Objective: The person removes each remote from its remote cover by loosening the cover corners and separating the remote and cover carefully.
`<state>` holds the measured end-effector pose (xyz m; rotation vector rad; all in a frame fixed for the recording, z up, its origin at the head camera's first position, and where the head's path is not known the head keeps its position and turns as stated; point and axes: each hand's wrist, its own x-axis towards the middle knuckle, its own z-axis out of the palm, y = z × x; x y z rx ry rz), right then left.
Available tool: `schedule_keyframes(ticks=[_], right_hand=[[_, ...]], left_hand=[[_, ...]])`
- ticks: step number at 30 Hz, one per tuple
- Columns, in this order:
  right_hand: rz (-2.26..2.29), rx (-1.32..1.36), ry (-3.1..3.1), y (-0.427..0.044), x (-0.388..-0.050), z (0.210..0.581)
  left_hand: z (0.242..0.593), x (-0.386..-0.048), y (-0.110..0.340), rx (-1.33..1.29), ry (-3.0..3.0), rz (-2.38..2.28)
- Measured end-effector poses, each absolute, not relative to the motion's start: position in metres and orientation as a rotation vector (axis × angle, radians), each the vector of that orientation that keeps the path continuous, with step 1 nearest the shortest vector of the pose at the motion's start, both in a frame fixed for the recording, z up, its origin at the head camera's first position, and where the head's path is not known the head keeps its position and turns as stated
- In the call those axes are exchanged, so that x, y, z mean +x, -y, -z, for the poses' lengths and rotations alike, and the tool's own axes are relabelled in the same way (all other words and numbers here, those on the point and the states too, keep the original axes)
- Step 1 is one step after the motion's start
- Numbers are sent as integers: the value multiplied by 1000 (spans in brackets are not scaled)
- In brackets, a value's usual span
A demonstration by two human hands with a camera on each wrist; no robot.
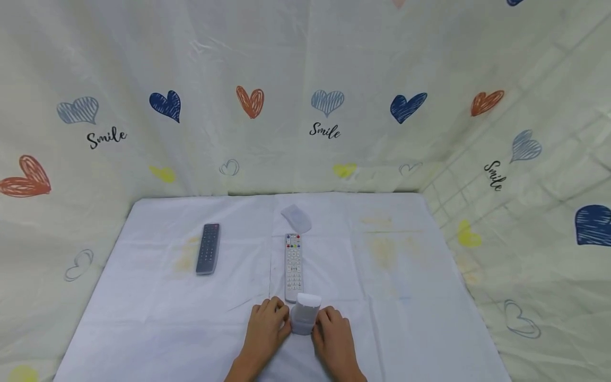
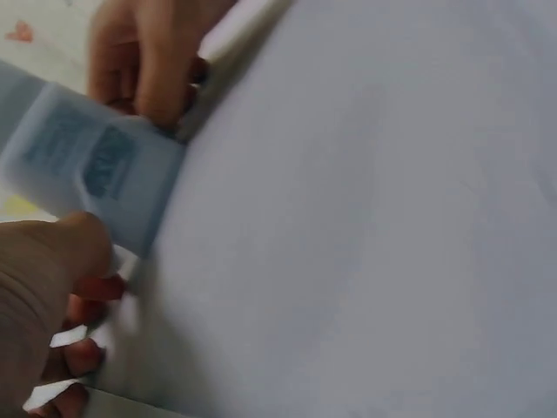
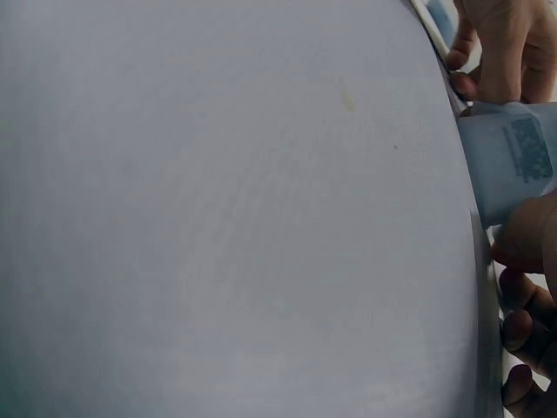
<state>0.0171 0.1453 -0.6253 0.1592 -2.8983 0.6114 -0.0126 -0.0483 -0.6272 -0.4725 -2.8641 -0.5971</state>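
Note:
Between my two hands stands a pale grey, flat-sided device [image 1: 305,314] with a white top end, upright on the cloth. A cloudy see-through cover seems to wrap it, and a dark printed label shows through in the left wrist view. My left hand [image 1: 265,328] grips its left edge low down, thumb [image 2: 87,239] against the side. On the opposite edge my right hand [image 1: 334,339] pinches it near the base. Just behind the device lies a light grey remote control [image 1: 293,268], buttons up. The device's lower end is partly hidden by fingers.
A dark grey remote control [image 1: 208,249] lies at the left on the white-covered table [image 1: 410,318]. Behind the light remote is a translucent grey piece [image 1: 297,218], its kind unclear. A curtain [image 1: 281,148] printed with hearts hangs at the back and sides.

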Motion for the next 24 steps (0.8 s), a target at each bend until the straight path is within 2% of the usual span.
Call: schedule_keyframes(ticks=[6, 11, 19, 24], right_hand=[[-655, 168, 2861, -149, 14, 627], [-661, 177, 2858, -149, 15, 629], [-658, 250, 2748, -151, 14, 632], [-679, 278, 2721, -150, 13, 634]], left_hand=[[616, -21, 50, -465, 2996, 745], [605, -14, 51, -440, 3029, 873], [600, -7, 54, -18, 2991, 1843], [600, -11, 58, 162, 2886, 2163]])
